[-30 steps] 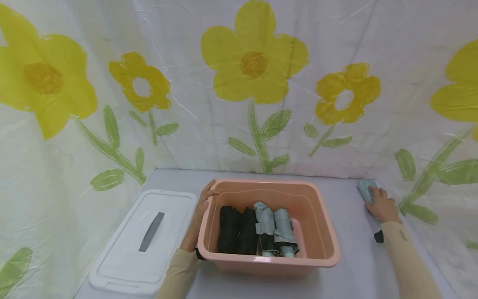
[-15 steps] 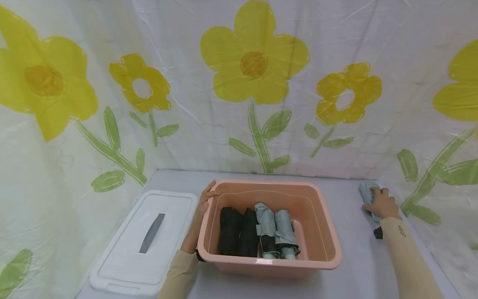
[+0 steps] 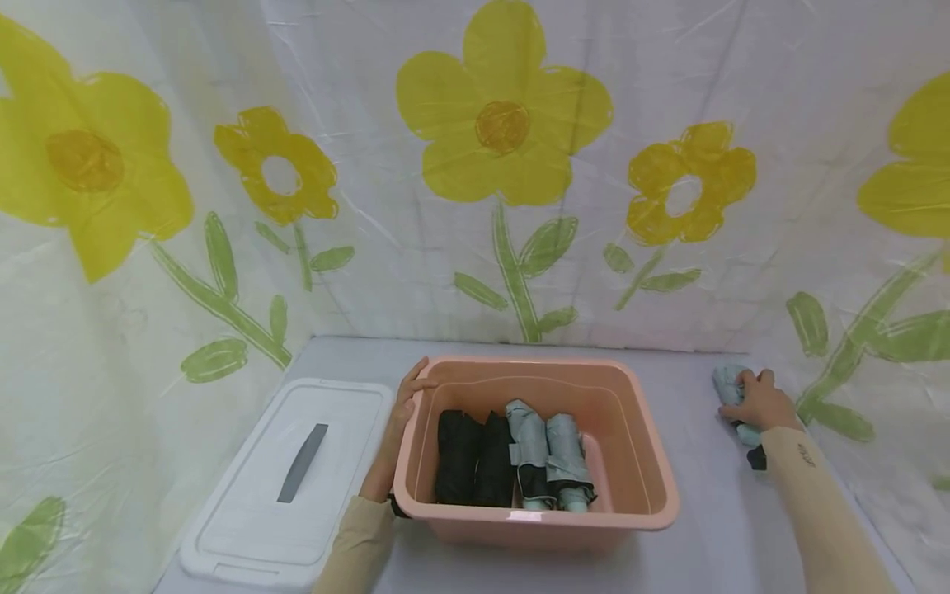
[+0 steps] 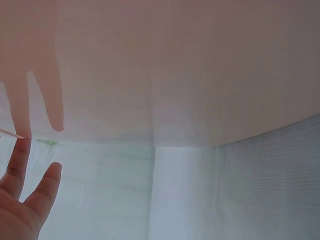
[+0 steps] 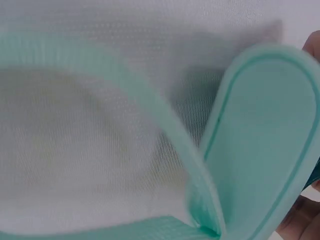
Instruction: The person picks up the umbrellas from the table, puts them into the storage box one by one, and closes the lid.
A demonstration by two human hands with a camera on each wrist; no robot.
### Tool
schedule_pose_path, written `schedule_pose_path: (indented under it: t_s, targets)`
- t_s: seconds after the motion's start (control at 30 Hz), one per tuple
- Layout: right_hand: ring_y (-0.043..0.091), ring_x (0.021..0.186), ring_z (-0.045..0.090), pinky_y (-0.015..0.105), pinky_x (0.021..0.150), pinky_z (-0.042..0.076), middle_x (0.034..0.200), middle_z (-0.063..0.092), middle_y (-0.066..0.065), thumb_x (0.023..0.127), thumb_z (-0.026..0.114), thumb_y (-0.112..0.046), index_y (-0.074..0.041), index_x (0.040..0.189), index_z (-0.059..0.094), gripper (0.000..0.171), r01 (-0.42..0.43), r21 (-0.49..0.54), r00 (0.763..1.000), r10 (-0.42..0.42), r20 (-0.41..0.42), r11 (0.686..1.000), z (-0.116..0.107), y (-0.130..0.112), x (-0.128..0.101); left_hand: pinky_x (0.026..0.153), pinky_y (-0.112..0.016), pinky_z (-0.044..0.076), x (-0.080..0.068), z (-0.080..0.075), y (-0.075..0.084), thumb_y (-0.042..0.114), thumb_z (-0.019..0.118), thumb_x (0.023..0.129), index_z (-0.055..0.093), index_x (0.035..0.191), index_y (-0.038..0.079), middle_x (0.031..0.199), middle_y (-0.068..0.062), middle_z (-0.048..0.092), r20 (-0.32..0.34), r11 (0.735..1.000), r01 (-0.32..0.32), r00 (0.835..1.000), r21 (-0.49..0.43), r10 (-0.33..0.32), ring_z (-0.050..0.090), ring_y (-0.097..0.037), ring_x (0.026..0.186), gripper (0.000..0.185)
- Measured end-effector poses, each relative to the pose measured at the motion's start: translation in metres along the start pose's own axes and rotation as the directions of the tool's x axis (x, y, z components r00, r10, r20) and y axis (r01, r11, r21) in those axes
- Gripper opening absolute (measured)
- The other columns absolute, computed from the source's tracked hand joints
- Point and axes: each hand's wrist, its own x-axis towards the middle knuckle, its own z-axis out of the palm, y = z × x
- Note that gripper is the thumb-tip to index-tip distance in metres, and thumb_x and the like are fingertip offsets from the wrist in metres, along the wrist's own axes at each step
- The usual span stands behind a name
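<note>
A pink plastic bin (image 3: pixel 534 516) stands on the grey table and holds two black folded umbrellas (image 3: pixel 471 458) and two pale blue ones (image 3: pixel 551 454) side by side. My left hand (image 3: pixel 404 408) lies flat against the bin's left wall (image 4: pixel 175 65), its fingers (image 4: pixel 20 195) straight and the thumb at the rim. At the far right my right hand (image 3: pixel 759 402) grips another pale blue folded umbrella (image 3: pixel 726 384) lying on the table. The right wrist view shows that umbrella's mint handle (image 5: pixel 265 135) and wrist strap (image 5: pixel 150 115) up close.
A white lid (image 3: pixel 245 511) with a grey handle (image 3: pixel 300 462) lies left of the bin. Flower-printed sheets (image 3: pixel 505 165) close in the table at the back and on both sides. Bare grey tabletop (image 3: pixel 705 511) shows between the bin and my right arm.
My right hand's fingers have curled round the pale blue umbrella and drawn it slightly nearer. The left hand and the bin have stayed put.
</note>
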Motion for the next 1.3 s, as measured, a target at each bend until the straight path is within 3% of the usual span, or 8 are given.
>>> schedule_pose_path:
  t_s: [0.1, 0.2, 0.5, 0.67, 0.83, 1.07, 1.2, 1.3]
  targets:
    - [0.033, 0.062, 0.045, 0.043, 0.053, 0.041, 0.096, 0.029, 0.035, 0.073, 0.071, -0.039, 0.011, 0.108, 0.037, 0.070, -0.012, -0.012, 0.999, 0.013, 0.047, 1.000, -0.003, 0.001, 0.000, 0.111, -0.038, 0.017, 0.026, 0.005, 0.037, 0.038, 0.026, 0.102, 0.057, 0.123, 0.001, 0.147, -0.025, 0.025, 0.003, 0.998, 0.061, 0.998, 0.007, -0.061, 0.020, -0.035, 0.138, 0.053]
    - [0.035, 0.065, 0.046, 0.043, 0.055, 0.042, 0.097, 0.029, 0.036, 0.073, 0.070, -0.042, 0.013, 0.108, 0.036, 0.074, -0.033, -0.027, 0.996, 0.035, 0.080, 0.999, -0.005, 0.001, -0.001, 0.112, -0.038, 0.015, 0.024, 0.005, 0.038, 0.038, 0.027, 0.101, 0.056, 0.124, 0.002, 0.148, -0.024, 0.023, 0.008, 0.996, 0.087, 0.996, -0.006, -0.087, 0.017, -0.034, 0.139, 0.052]
    - [0.036, 0.067, 0.046, 0.041, 0.055, 0.041, 0.094, 0.031, 0.035, 0.078, 0.065, -0.049, 0.013, 0.113, 0.034, 0.078, -0.073, 0.016, 0.994, 0.072, 0.076, 0.997, -0.014, -0.005, -0.011, 0.110, -0.053, 0.014, -0.086, -0.018, -0.102, 0.060, 0.028, 0.094, 0.061, 0.118, 0.001, 0.143, -0.034, 0.024, 0.018, 1.000, 0.008, 1.000, 0.011, -0.008, 0.018, -0.048, 0.134, 0.072]
    - [0.035, 0.068, 0.046, 0.039, 0.054, 0.041, 0.096, 0.028, 0.036, 0.079, 0.063, -0.051, 0.012, 0.116, 0.032, 0.079, -0.094, 0.057, 0.992, 0.088, 0.095, 0.994, -0.018, -0.005, -0.013, 0.112, -0.050, 0.012, -0.092, -0.018, -0.110, 0.061, 0.029, 0.093, 0.061, 0.120, 0.003, 0.146, -0.028, 0.024, 0.005, 1.000, -0.002, 1.000, -0.009, 0.002, 0.018, -0.042, 0.137, 0.071]
    - [0.034, 0.069, 0.046, 0.038, 0.054, 0.041, 0.097, 0.028, 0.037, 0.080, 0.062, -0.054, 0.014, 0.118, 0.031, 0.083, -0.100, 0.084, 0.991, 0.092, 0.100, 0.991, -0.023, -0.007, -0.012, 0.112, -0.047, 0.014, -0.056, -0.013, -0.071, 0.057, 0.031, 0.095, 0.061, 0.120, 0.004, 0.146, -0.027, 0.027, 0.001, 1.000, 0.005, 1.000, -0.014, -0.005, 0.019, -0.041, 0.137, 0.065]
    - [0.036, 0.069, 0.048, 0.043, 0.056, 0.043, 0.097, 0.030, 0.036, 0.081, 0.062, -0.052, 0.014, 0.122, 0.030, 0.084, -0.076, 0.057, 0.993, 0.070, 0.094, 0.996, -0.035, -0.020, -0.015, 0.111, -0.038, 0.017, 0.049, 0.012, 0.081, 0.032, 0.029, 0.101, 0.057, 0.124, 0.003, 0.148, -0.022, 0.024, -0.033, 0.972, 0.235, 0.971, -0.019, -0.235, 0.018, -0.034, 0.139, 0.046]
    - [0.036, 0.069, 0.048, 0.045, 0.056, 0.044, 0.097, 0.030, 0.036, 0.081, 0.062, -0.052, 0.015, 0.122, 0.029, 0.085, -0.073, 0.043, 0.993, 0.069, 0.093, 0.996, -0.042, -0.030, -0.016, 0.112, -0.037, 0.014, 0.062, 0.015, 0.098, 0.027, 0.027, 0.101, 0.056, 0.125, 0.003, 0.150, -0.018, 0.023, -0.035, 0.970, 0.242, 0.969, -0.039, -0.243, 0.016, -0.031, 0.140, 0.044]
    - [0.036, 0.069, 0.048, 0.043, 0.056, 0.044, 0.096, 0.031, 0.035, 0.080, 0.062, -0.051, 0.015, 0.120, 0.031, 0.083, -0.072, 0.024, 0.995, 0.070, 0.075, 0.997, -0.045, -0.036, -0.016, 0.111, -0.031, 0.014, 0.055, 0.013, 0.080, 0.027, 0.026, 0.102, 0.057, 0.125, 0.003, 0.150, -0.016, 0.025, -0.030, 0.988, 0.147, 0.989, -0.040, -0.148, 0.017, -0.027, 0.140, 0.045]
